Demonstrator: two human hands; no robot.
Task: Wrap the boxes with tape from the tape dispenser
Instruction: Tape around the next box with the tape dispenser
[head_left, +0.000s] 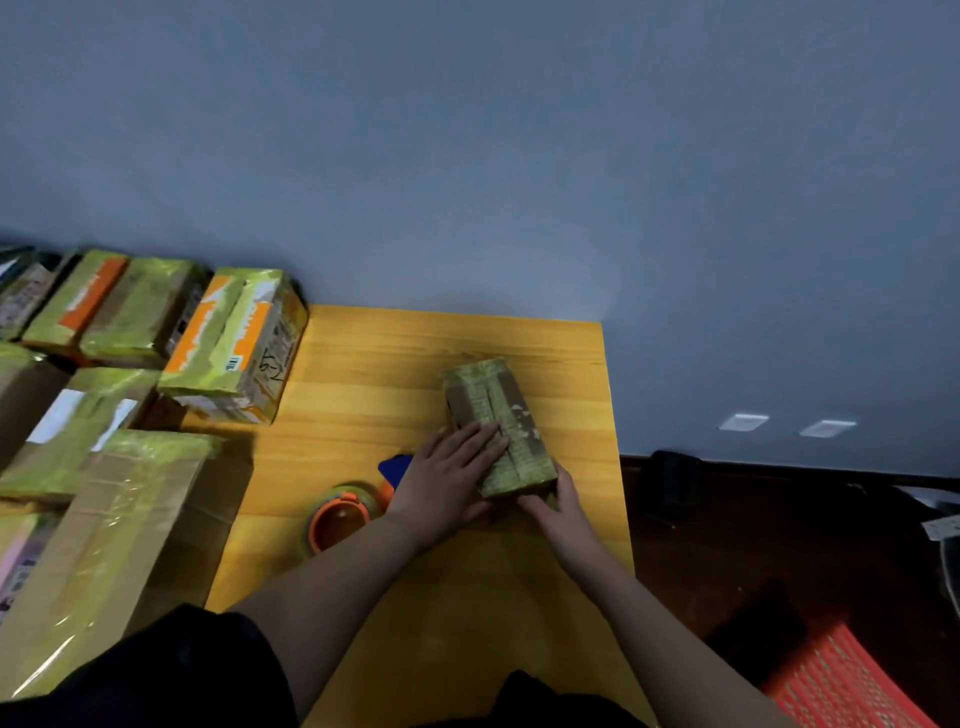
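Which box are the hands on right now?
The small box alone on the table; left hand rests flat on it, the rest sit stacked at left.

Wood, cardboard, plastic and glossy tape

A smooth grained wooden table is seen; the cardboard box is covered in shiny yellow-green tape, the tape dispenser is of orange plastic, and the wall is matt.

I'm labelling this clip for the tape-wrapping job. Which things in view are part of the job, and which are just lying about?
Part of the job:
small box on the yellow table, left hand pressed flat on it, right hand at its near end
tape dispenser
taped boxes at left

Lying about:
red basket
wall sockets
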